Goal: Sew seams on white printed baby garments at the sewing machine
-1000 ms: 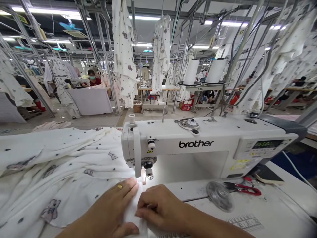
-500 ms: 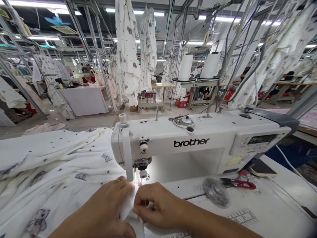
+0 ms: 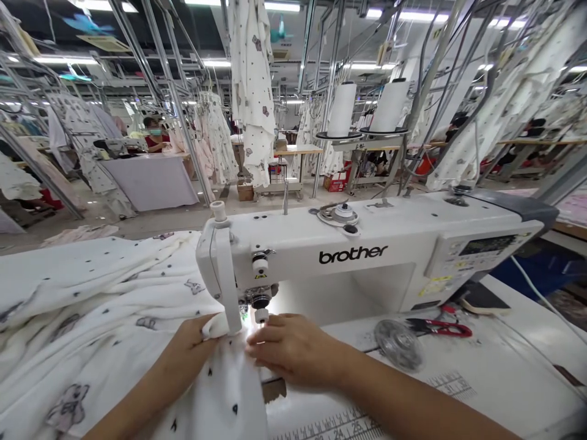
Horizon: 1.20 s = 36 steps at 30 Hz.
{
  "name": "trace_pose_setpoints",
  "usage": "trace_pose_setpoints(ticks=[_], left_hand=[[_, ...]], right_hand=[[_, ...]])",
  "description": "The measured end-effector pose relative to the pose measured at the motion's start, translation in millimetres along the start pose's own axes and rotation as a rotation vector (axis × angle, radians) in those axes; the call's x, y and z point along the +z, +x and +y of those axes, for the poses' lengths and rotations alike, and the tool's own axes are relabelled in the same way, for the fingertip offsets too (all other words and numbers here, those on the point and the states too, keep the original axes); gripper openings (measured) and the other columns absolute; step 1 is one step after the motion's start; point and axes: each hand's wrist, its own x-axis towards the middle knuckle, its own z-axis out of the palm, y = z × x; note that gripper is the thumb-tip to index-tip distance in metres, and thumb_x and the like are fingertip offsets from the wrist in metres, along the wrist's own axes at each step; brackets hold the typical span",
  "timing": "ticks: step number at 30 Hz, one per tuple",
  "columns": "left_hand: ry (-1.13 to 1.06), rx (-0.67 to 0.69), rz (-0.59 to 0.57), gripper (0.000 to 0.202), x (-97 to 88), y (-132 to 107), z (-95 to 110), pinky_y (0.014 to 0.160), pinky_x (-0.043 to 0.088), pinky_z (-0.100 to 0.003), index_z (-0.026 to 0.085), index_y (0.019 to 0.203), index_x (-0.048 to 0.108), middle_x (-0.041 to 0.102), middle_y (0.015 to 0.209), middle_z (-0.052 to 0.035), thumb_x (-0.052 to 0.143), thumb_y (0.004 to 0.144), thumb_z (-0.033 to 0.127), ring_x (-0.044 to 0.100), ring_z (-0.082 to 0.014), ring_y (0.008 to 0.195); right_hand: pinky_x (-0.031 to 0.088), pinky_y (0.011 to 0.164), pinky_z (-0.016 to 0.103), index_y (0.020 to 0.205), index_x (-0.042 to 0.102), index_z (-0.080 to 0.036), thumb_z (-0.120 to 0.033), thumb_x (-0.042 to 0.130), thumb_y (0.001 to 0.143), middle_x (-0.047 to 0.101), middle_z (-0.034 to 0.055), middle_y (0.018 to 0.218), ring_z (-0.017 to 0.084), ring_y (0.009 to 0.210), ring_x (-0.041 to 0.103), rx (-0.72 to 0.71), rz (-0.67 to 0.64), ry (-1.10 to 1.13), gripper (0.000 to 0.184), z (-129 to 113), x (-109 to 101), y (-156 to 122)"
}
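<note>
A white Brother sewing machine [image 3: 353, 255] fills the middle of the view, its presser foot and needle [image 3: 261, 315] lit by a small lamp. White cloth printed with small teddy bears [image 3: 92, 318] spreads over the table to the left and runs under the foot. My left hand [image 3: 188, 342] grips a folded edge of this cloth [image 3: 213, 326] just left of the foot. My right hand [image 3: 293, 351] lies to the right of the needle, its fingers pressed on the cloth. The feed area under the foot is hidden by cloth and fingers.
Red-handled thread snips [image 3: 440, 328] and a clear round disc [image 3: 398, 345] lie right of my right hand. A printed ruler scale [image 3: 339, 425] runs along the table. Thread cones [image 3: 342, 110] stand behind the machine, under hanging printed garments. A co-worker [image 3: 153, 131] sits at a distant machine.
My left hand has drawn back leftward, with a fold of cloth now up by the foot. My right hand has moved up toward the needle. The whole view has tilted slightly.
</note>
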Motion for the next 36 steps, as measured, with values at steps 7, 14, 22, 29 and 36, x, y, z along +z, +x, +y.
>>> trace_pose_setpoints(ticks=[7,14,22,29,36], left_hand=[[-0.038,-0.020,-0.013,0.020,1.3,1,-2,0.082,0.050,-0.029,0.018,0.086,0.066,0.069,0.088,-0.0017,0.052,0.090,0.032,0.063,-0.0250,0.094],[-0.014,-0.075,0.069,0.025,2.8,2,-5,0.070,0.051,-0.026,0.017,0.083,0.068,0.070,0.086,-0.0022,0.057,0.087,0.038,0.063,-0.0227,0.083],[-0.124,-0.215,0.070,0.032,2.5,1,5,0.072,0.053,-0.030,0.016,0.073,0.064,0.066,0.077,-0.0046,0.057,0.086,0.045,0.062,-0.0291,0.094],[-0.068,-0.103,0.015,0.028,3.7,0,3,0.071,0.052,-0.027,0.017,0.089,0.070,0.070,0.100,-0.0048,0.054,0.089,0.040,0.063,-0.0254,0.093],[0.202,0.176,-0.050,0.022,6.5,-5,-2,0.076,0.054,-0.029,0.019,0.082,0.067,0.069,0.082,-0.0025,0.048,0.090,0.026,0.064,-0.0209,0.079]], right_hand=[[0.045,0.081,0.031,0.115,0.057,-0.013,-0.021,0.054,0.099,0.063,0.0062,0.117,0.019,0.090,0.052,-0.035,-0.116,-0.198,0.018,-5,8,5],[0.044,0.081,0.030,0.107,0.060,-0.013,-0.023,0.049,0.102,0.065,0.0054,0.110,0.019,0.090,0.053,0.032,-0.071,-0.094,0.015,-7,12,3],[0.042,0.090,0.034,0.115,0.056,-0.017,-0.028,0.055,0.099,0.062,0.0041,0.122,0.021,0.101,0.053,0.106,-0.109,-0.060,0.020,-11,1,5],[0.042,0.084,0.034,0.102,0.057,-0.016,-0.028,0.058,0.097,0.066,0.0024,0.102,0.021,0.095,0.052,0.161,-0.145,-0.094,0.013,-16,-2,7],[0.041,0.090,0.034,0.112,0.057,-0.018,-0.032,0.056,0.099,0.062,0.0023,0.116,0.021,0.100,0.051,0.140,-0.098,-0.093,0.019,-11,2,1]])
